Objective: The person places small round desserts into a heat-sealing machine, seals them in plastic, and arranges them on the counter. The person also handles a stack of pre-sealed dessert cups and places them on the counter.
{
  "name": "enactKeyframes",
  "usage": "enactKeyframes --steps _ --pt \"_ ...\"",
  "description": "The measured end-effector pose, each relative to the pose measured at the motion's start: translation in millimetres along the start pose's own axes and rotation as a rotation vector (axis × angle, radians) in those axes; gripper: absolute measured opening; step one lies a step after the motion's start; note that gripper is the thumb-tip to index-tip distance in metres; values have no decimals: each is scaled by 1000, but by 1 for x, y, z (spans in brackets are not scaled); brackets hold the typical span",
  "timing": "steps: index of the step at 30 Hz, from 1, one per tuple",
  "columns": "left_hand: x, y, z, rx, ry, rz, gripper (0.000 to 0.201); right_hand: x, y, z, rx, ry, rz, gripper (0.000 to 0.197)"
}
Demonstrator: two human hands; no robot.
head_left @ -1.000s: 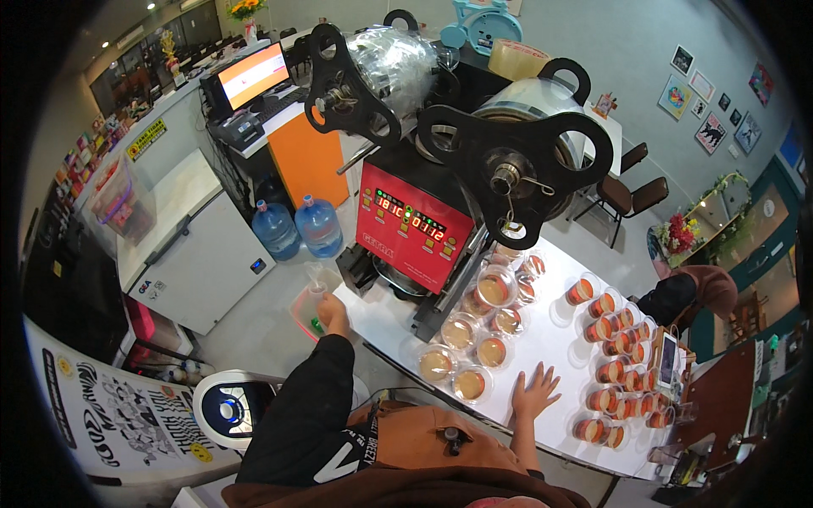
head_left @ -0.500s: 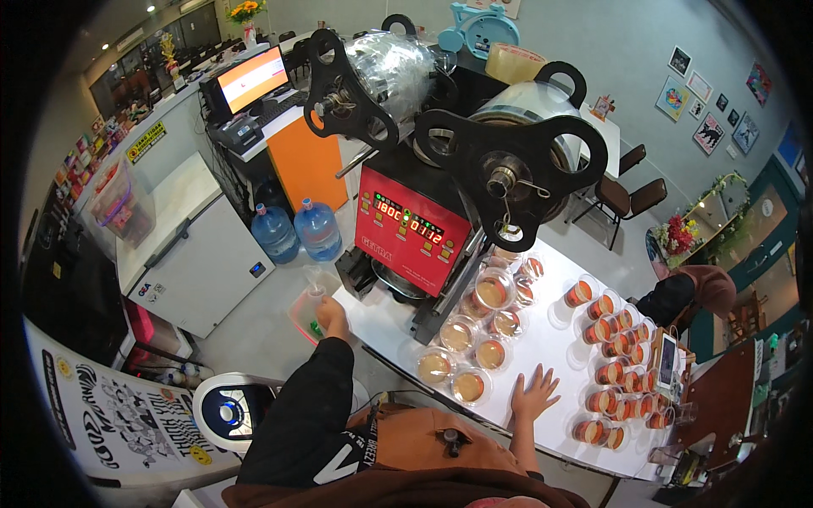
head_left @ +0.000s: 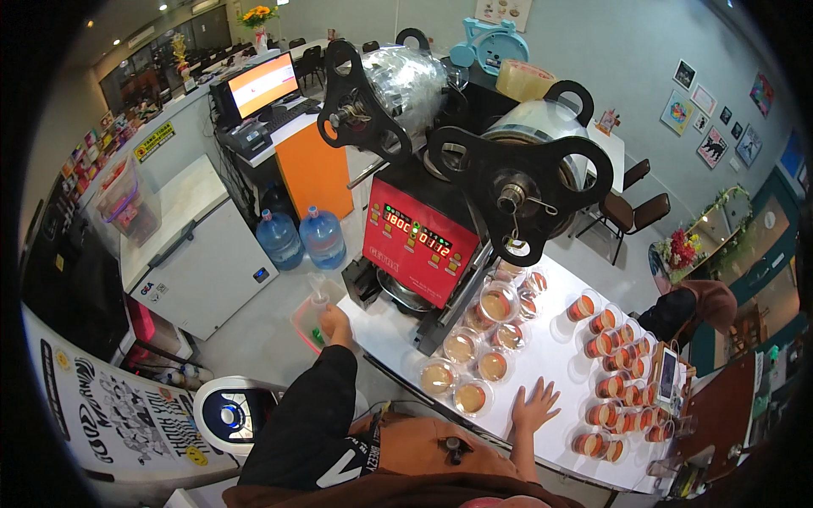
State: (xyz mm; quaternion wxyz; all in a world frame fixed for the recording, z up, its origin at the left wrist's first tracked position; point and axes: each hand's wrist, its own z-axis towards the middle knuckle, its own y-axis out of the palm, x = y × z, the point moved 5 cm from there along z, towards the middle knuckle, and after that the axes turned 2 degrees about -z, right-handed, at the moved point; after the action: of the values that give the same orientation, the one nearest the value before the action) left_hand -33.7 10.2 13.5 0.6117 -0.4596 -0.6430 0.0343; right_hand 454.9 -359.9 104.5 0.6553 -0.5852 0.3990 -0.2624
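Note:
At the table's left end, my left hand [head_left: 336, 327] is closed around a clear plastic thing [head_left: 318, 299] that looks like a cup. It is over a pink tub [head_left: 304, 320], where something green shows inside; my fingertips are partly hidden. My right hand [head_left: 535, 410] lies flat on the white table [head_left: 542, 356], fingers spread, holding nothing. To its left stand several clear plastic cups [head_left: 493, 366] with tan contents and film-like tops. More cups with reddish-orange sides [head_left: 608, 387] stand in rows to its right. Behind is a red-fronted cup sealing machine [head_left: 412, 241] with a lit display.
Large black three-lobed reel holders [head_left: 512, 190] overhang the table above the machine. Two blue water bottles [head_left: 322, 237] and a white chest freezer [head_left: 199, 254] stand left. A rice-cooker-like appliance [head_left: 230, 415] is by my left elbow. A tablet [head_left: 667, 372] stands right; a person [head_left: 690, 306] is beyond.
The whole view has shifted slightly. My left hand keeps hold of the clear plastic thing at the tub, and my right hand stays flat on the table.

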Motion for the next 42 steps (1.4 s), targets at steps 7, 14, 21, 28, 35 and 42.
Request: enactKeyframes --steps 7,14,21,28,35,42 --pt "-1 -1 2 5 0 7 57 -2 -1 0 5 -5 13 70" --pt "2 -6 -2 6 -9 58 60 0 1 -1 16 -17 11 70" --pt "4 -4 1 11 3 104 61 -1 -1 -1 8 -24 19 71" --pt "-1 2 -1 43 -20 -40 54 2 0 -2 10 -18 2 72" --pt "-16 -10 7 35 -51 -622 38 -2 -2 -1 4 -28 5 71" --pt "82 -176 -135 -92 1170 -397 39 0 0 -3 15 -25 -3 71"
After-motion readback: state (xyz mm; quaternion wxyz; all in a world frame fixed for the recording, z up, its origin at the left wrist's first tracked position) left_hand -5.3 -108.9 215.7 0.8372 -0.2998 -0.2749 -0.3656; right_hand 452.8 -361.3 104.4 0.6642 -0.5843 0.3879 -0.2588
